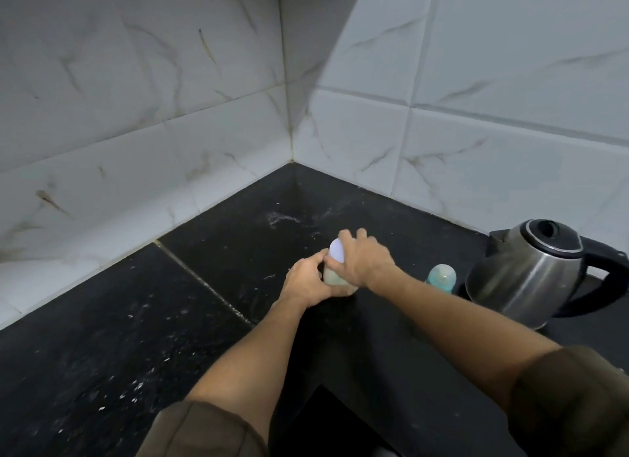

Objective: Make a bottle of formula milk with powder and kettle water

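Note:
A small jar of pale powder (331,275) stands on the black counter (136,337), topped by a white lid (337,250). My left hand (306,281) grips the jar's body from the left. My right hand (362,259) curls over the lid from the right and hides most of it. A baby bottle with a teal collar and clear cap (441,277) stands just right of my right wrist. Further right sits a steel kettle (531,273) with a black lid and handle.
White marble-look tiled walls (170,133) meet in a corner behind the counter. Water splashes and specks mark the counter near the corner. A dark recess, perhaps a sink (340,429), lies at the bottom edge between my arms.

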Available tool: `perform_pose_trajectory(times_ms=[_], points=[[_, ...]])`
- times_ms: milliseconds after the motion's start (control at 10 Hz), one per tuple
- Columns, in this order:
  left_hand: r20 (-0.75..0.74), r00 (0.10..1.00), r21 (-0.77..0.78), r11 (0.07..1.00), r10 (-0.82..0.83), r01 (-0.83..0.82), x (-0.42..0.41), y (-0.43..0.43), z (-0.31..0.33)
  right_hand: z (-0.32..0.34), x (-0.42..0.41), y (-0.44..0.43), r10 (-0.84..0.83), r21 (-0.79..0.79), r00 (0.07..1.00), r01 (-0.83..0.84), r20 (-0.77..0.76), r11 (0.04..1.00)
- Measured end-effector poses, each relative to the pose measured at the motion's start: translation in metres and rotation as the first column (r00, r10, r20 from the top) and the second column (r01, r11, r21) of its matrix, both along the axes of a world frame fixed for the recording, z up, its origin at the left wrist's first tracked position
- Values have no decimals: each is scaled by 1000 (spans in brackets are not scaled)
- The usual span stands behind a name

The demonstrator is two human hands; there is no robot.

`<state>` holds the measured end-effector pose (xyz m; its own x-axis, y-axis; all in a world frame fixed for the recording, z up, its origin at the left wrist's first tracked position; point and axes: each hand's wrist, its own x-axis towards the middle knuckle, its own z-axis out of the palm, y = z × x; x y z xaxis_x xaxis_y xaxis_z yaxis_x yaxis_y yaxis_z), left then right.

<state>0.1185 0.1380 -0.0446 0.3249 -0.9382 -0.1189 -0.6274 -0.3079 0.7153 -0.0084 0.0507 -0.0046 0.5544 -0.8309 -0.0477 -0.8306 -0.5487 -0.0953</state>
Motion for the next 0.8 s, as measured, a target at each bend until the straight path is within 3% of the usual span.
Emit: perform_pose_trajectory(times_ms=[300, 800], points=[[89, 989, 20, 993, -117, 116, -48, -64, 13, 42, -85, -84, -249, 28, 966, 252, -71, 967], [256, 951, 23, 985, -173, 172, -81, -105, 6, 9, -137, -105, -353, 178, 920, 381, -169, 907]])
